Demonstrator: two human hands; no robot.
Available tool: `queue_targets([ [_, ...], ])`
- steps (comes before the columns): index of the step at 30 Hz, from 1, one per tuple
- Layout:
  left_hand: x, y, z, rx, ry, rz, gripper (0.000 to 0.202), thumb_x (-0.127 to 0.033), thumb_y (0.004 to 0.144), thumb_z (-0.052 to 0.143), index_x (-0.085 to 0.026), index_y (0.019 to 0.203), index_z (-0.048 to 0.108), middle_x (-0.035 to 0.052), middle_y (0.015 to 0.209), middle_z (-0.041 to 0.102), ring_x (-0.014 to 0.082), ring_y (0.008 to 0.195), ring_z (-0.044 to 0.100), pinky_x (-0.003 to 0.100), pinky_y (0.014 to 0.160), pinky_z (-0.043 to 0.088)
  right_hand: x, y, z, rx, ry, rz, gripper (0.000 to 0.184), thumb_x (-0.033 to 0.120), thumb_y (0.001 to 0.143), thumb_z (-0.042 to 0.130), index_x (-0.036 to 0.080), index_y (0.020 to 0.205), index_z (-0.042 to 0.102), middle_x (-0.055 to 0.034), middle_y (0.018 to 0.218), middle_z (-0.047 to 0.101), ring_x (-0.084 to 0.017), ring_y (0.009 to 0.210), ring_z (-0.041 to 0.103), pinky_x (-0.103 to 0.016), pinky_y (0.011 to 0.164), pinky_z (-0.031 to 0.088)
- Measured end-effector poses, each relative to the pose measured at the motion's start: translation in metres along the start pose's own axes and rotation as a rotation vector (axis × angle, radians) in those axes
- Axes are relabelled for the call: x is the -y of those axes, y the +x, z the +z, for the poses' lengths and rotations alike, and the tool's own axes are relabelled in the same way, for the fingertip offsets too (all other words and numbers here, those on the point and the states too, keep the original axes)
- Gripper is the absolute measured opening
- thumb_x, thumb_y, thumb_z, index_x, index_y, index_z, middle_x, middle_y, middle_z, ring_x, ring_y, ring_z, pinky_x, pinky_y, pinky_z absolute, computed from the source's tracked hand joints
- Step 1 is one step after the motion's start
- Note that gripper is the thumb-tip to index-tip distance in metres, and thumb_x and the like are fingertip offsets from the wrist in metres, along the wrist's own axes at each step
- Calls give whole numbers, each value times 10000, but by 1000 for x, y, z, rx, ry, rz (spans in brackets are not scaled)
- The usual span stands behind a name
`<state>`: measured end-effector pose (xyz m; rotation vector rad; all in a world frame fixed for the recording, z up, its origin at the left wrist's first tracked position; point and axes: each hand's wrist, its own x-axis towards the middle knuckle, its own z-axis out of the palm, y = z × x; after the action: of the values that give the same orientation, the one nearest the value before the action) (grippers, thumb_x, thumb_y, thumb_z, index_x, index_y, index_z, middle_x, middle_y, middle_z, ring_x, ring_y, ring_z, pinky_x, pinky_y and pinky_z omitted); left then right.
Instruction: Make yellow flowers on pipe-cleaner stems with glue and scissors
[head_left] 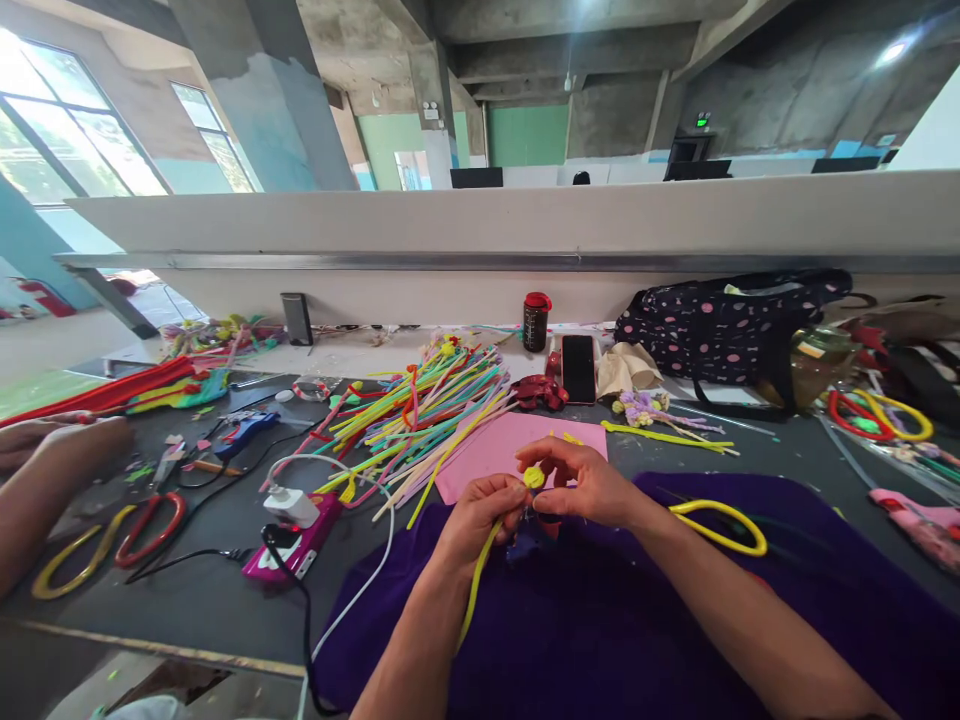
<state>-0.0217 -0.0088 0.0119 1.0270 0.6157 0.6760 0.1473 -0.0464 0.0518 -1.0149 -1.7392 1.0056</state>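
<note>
Yellow coil (534, 478) in pinch of my l. hand (486, 505), above near edge of pink sheet (469, 465).
Prob. v. light, soft & fuzzy w/ bendable core; best I take it at base, bc. squeezing may flatten round shape. My r. hand (583, 485) curls beside it, can't tell if touching; thin yellow strip (475, 583) hangs nearer me than sheet.

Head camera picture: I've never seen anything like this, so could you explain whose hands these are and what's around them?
There's no machine: a person works bare-handed, wearing a camera on their head that looks forward and down. The left hand holds a yellow stem, with a small yellow ball at its fingertips; the right hand curves close beside. On the dark table lie colourful stems, a pink sheet and a phone. Another person's arm shows at far left.
</note>
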Motion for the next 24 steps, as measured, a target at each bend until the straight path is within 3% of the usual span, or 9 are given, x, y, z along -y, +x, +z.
queue_targets([
  [10,0,0,2,-1,-3,-39,219,-299,661,619,-133,557,522,-49,361,417,25,283,289,181,324,140,-1,0,3,-4,-59,-8,272,190,665,640,208,932,587,3,868,580,-111,674,532,-198,543,409],
  [24,1,1,1,-11,-2,-49,247,-299,634,630,-137,523,481,-55,357,407,23,281,290,169,314,152,-8,1,5,1,-67,-29,187,204,707,621,185,889,582,-20,898,574,-114,704,511,-195,551,394],
])
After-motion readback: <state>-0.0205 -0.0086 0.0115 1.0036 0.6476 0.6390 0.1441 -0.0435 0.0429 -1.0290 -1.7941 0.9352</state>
